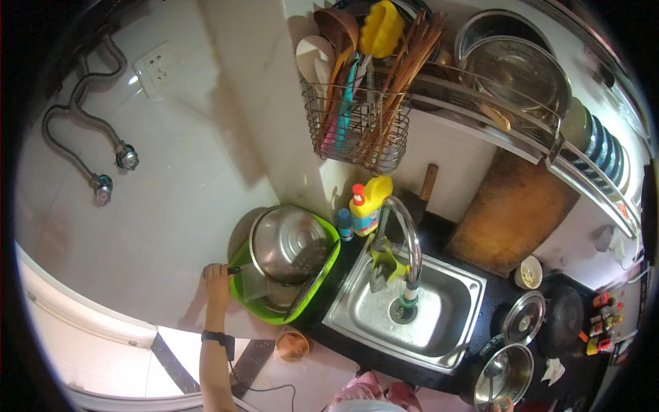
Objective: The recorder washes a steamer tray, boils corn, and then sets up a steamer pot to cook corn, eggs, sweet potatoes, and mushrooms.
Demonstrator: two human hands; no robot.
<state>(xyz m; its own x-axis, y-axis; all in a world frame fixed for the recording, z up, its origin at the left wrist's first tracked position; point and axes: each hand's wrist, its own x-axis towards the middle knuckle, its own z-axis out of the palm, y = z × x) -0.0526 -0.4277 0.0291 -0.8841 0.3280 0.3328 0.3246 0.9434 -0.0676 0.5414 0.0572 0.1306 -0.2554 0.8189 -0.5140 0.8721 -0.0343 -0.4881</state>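
Note:
My left hand (217, 280) grips the dark handle of what looks like a kitchen knife (255, 282). Its broad pale blade reaches over the rim of a green plastic basin (325, 278). An upturned perforated metal colander (291, 242) rests in that basin, with a dark flat piece along the basin's near right side. At the bottom edge, only the fingers of my right hand (505, 406) show, closed around the handle end of a ladle (497, 364). The ladle's bowl lies inside a steel pot (524, 378) on the dark counter.
A steel sink (355, 329) with a curved faucet (412, 232) lies mid-counter. Behind it stand a yellow detergent bottle (366, 213), a cleaver (428, 183) and a wooden cutting board (515, 206). A wire utensil basket (355, 129) hangs above. A pot lid (524, 319) and black wok (564, 314) are at right.

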